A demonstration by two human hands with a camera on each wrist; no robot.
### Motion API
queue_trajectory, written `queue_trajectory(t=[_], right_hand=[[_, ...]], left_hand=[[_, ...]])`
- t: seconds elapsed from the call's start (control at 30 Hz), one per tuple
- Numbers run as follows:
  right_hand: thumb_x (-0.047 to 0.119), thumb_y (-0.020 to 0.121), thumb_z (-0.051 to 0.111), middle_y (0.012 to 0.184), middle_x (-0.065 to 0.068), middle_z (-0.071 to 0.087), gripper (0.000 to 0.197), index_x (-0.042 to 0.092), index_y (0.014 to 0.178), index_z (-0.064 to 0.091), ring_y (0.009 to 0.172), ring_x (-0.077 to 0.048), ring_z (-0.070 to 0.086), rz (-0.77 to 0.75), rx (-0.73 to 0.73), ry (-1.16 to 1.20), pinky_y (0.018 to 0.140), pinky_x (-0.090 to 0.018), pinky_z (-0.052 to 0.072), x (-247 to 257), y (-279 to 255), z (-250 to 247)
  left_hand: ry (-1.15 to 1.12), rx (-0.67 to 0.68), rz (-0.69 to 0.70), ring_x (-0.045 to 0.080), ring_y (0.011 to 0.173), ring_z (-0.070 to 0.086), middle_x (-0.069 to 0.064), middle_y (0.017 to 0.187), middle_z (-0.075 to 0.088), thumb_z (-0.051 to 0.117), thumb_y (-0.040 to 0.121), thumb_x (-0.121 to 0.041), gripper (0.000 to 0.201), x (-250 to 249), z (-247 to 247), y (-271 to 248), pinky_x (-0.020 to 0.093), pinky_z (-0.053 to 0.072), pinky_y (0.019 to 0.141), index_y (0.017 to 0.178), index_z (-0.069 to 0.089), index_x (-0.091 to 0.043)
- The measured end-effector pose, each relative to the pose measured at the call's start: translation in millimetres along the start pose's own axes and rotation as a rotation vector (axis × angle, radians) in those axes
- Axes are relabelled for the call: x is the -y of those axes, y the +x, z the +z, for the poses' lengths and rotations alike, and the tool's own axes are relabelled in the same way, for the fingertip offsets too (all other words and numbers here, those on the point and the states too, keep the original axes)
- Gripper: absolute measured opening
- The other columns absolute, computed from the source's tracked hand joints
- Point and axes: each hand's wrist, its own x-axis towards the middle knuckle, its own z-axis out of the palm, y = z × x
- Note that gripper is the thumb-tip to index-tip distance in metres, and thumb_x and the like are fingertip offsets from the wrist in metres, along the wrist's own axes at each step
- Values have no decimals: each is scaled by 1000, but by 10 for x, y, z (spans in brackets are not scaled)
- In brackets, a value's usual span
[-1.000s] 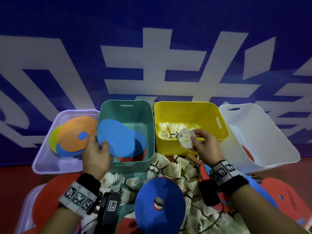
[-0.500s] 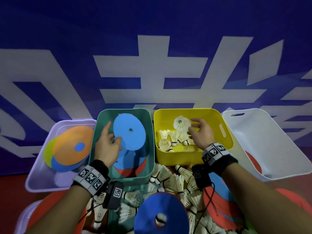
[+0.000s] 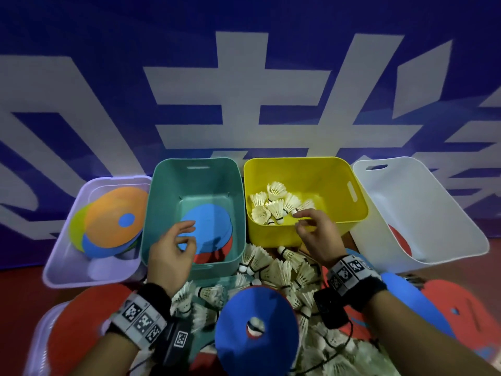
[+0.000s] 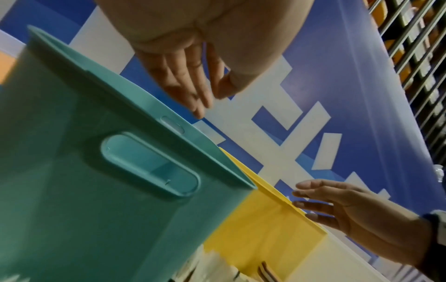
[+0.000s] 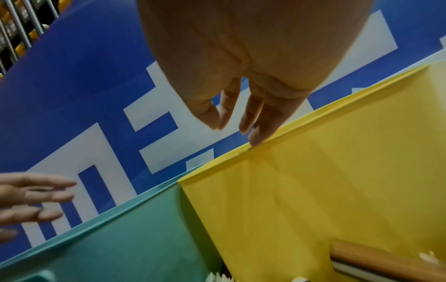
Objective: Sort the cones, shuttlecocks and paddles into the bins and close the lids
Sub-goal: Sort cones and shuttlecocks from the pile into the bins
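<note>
- Hovering over the near edge of the green bin (image 3: 195,185), your left hand (image 3: 169,253) is empty; its fingers (image 4: 190,80) are loosely spread and slightly bent, holding nothing.
- Your right hand (image 3: 318,237) hangs over the near rim of the yellow bin (image 3: 306,175), also empty; its fingers (image 5: 255,110) are relaxed and point down, and in the right wrist view one fingertip is at the rim, though you cannot tell whether it touches.
- Inside the green bin lie flat blue cones (image 3: 208,226) stacked over a red one (image 3: 214,255), on the bin floor just ahead of your left hand.
- The yellow bin holds a small cluster of white shuttlecocks (image 3: 273,204) in its near left corner, just ahead of your right fingertips.
- To the left, the pale purple bin (image 3: 65,270) holds an orange cone (image 3: 113,215) leaning over a blue and a yellow-green one.
- To the right, the white bin (image 3: 423,202) is tilted outward, with something red (image 3: 398,240) showing low inside; what it is you cannot tell.
- Between your wrists, a loose pile of shuttlecocks (image 3: 273,267) lies just in front of the green and yellow bins, with a blue cone (image 3: 257,329) resting on its near side and a shuttlecock tip showing through the cone's hole.
- Red paddles (image 3: 466,308) and another blue piece lie near your right forearm; a red one (image 3: 78,321) lies by the left.
- None of the four bins has a lid on.
</note>
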Motion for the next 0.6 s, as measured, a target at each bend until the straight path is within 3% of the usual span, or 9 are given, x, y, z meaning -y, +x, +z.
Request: queue_trajectory(t=[0.07, 0.13, 0.2, 0.3, 0.37, 0.47, 0.6], right_hand=[[9, 89, 65, 108, 0, 61, 17, 19, 102, 68, 95, -4, 59, -84, -71, -38, 67, -7, 45, -27, -168, -7], [6, 88, 65, 103, 0, 62, 16, 17, 99, 69, 91, -4, 61, -119, -121, -25, 64, -7, 47, -73, -334, -3], [9, 88, 66, 100, 2, 64, 17, 22, 97, 69, 87, -8, 65, -89, -98, -6, 67, -18, 54, -158, -494, 30], [30, 85, 65, 102, 6, 68, 14, 31, 99, 67, 87, -12, 67, 23, 17, -95, 77, -35, 57, -339, -712, 81], [34, 82, 65, 107, 1, 67, 23, 27, 103, 69, 90, -17, 66, 85, 78, -188, 81, -39, 55, -441, -853, 93], [27, 85, 69, 113, -2, 64, 26, 24, 110, 68, 93, -20, 64, 131, 200, -305, 81, -34, 52, -531, -1024, 116], [26, 83, 69, 113, -6, 63, 36, 19, 119, 65, 99, -26, 62, 147, 275, -441, 80, -32, 49, -658, -1120, 114]], left_hand=[[-50, -52, 53, 11, 97, 68, -9, 109, 69, 60, 94, -4, 29, -9, 14, -218, 40, 57, 76, 113, 65, -25], [-56, -82, 74, 10, 92, 67, -11, 102, 70, 60, 92, -2, 32, -24, 52, -426, 40, 56, 72, 108, 65, -29], [-42, -85, 61, 8, 89, 68, -13, 95, 71, 61, 90, -2, 34, -2, 104, -598, 37, 55, 69, 102, 65, -34], [30, -58, 44, 9, 87, 67, -13, 95, 71, 64, 88, -4, 31, 169, 226, -820, 37, 55, 69, 99, 65, -33], [123, 20, 2, 10, 89, 67, -11, 102, 69, 67, 87, -8, 30, 336, 312, -964, 38, 56, 71, 106, 64, -31], [272, 207, -132, 13, 95, 66, -7, 114, 66, 71, 86, -28, 35, 621, 440, -1126, 34, 54, 81, 120, 59, -29], [318, 370, -210, 13, 98, 66, -12, 113, 69, 65, 84, -48, 43, 843, 580, -1283, 35, 55, 82, 124, 55, -36]])
